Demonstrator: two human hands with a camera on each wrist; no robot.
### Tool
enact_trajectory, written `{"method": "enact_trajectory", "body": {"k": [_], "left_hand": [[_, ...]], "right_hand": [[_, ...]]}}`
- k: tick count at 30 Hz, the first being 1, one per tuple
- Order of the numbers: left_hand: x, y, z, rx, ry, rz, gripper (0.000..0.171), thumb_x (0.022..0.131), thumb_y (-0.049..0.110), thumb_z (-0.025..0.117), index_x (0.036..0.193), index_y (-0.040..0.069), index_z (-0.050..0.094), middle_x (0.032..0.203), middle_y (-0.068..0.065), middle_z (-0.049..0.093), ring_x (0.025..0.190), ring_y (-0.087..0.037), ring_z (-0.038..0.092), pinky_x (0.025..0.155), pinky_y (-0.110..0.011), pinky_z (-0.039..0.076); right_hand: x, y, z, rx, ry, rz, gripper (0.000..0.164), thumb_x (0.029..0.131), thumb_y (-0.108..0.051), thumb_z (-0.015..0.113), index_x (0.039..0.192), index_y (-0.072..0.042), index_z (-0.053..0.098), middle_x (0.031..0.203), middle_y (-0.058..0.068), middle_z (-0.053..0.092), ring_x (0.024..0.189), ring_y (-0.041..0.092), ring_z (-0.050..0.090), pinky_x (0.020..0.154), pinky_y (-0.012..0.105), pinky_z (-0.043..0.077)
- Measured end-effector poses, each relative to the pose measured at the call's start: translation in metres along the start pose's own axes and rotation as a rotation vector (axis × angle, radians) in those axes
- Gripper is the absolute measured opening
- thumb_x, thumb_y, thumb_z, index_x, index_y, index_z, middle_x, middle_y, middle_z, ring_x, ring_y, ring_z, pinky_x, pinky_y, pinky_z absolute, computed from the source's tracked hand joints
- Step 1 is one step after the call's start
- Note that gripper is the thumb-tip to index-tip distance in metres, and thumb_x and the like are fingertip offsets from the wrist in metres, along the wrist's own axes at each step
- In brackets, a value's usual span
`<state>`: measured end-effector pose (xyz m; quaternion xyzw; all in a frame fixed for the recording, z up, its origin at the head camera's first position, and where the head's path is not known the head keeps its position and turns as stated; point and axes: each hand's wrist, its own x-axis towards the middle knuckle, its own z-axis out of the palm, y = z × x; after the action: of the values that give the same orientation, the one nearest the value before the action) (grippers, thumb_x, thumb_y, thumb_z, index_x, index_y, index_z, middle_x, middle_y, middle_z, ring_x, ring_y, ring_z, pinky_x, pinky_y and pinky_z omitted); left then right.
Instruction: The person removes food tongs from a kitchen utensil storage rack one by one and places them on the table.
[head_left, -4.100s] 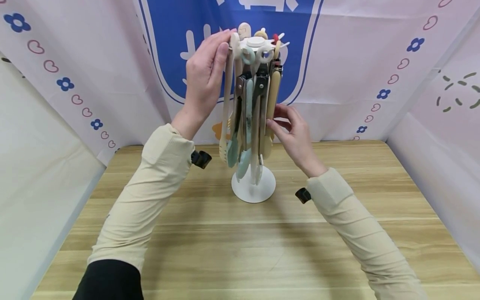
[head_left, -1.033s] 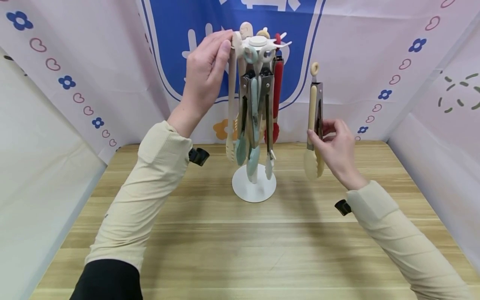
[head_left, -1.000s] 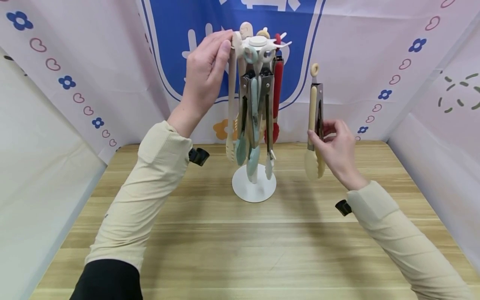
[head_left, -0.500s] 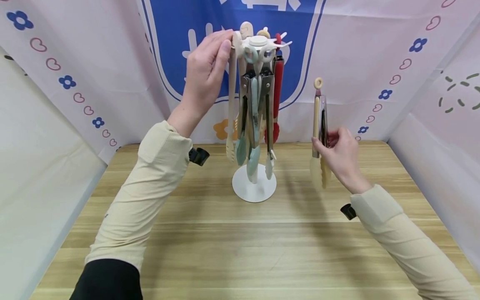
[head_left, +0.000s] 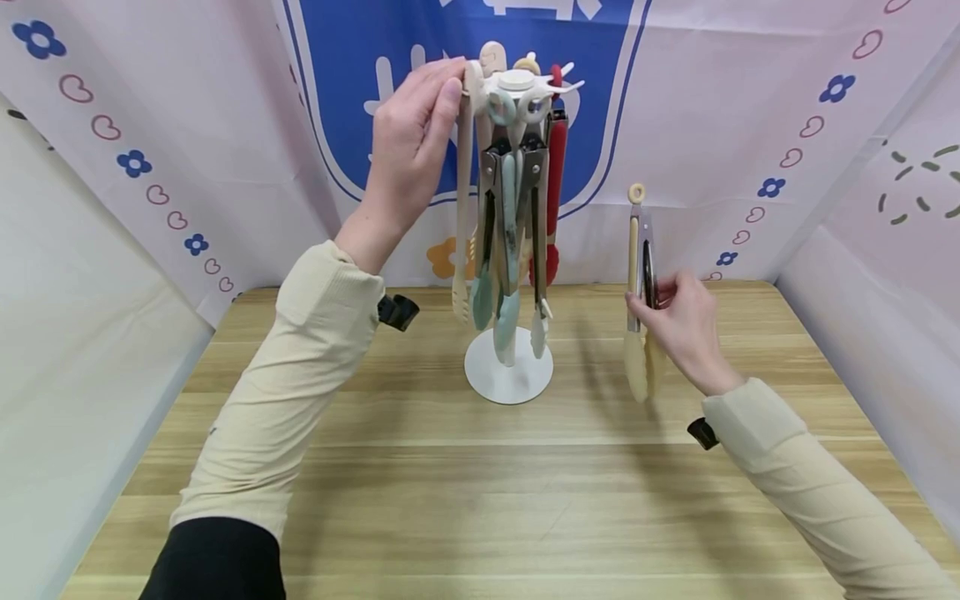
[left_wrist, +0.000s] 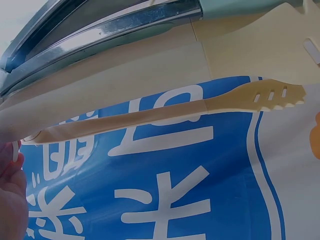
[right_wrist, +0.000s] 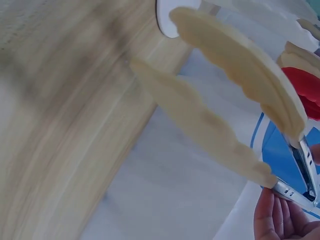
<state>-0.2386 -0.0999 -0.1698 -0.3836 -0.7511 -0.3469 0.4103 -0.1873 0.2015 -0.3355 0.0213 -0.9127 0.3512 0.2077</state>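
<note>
A white rotating utensil stand point(head_left: 508, 383) rises from the table, hung with several kitchen tools. At its top left, my left hand point(head_left: 412, 142) holds the stand's rim beside a cream handle; the fingertips are partly hidden. Right of the stand, my right hand point(head_left: 682, 329) pinches cream-handled tongs point(head_left: 635, 258) by their lower arms. They hang upright with the ring at the top and their scalloped heads point(right_wrist: 240, 65) just over the table, slightly spread in the right wrist view. Pale green tongs point(head_left: 507, 325), white-tipped tongs point(head_left: 539, 333) and red tongs point(head_left: 555, 183) hang on the stand.
The wooden table point(head_left: 480, 500) meets a printed cloth backdrop point(head_left: 697, 108) behind the stand. A cream slotted utensil point(left_wrist: 270, 95) hangs near the left hand in the left wrist view. White side walls point(head_left: 75, 333) flank the table.
My right hand has drawn the cream tongs off the stand's right side, carried them right, and lowered them toward the table. The red tongs behind came into sight. The left hand stayed put.
</note>
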Motion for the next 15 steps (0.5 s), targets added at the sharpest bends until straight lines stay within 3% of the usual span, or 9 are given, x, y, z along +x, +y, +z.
{"method": "enact_trajectory", "body": {"k": [15], "left_hand": [[0.000,0.001,-0.002,0.018,-0.025,0.007,0.031,0.097,0.006,0.037,0.117,-0.011,0.055,0.119,-0.023,0.055,0.121,-0.023,0.046,0.105,-0.021,0.026]], "right_hand": [[-0.009,0.013,0.005,-0.105,-0.137,0.038,0.035,0.080,-0.032,0.065,0.085,0.001,0.056,0.076,0.014,0.060,0.062,0.022,0.053,0.051,0.028,0.042]]}}
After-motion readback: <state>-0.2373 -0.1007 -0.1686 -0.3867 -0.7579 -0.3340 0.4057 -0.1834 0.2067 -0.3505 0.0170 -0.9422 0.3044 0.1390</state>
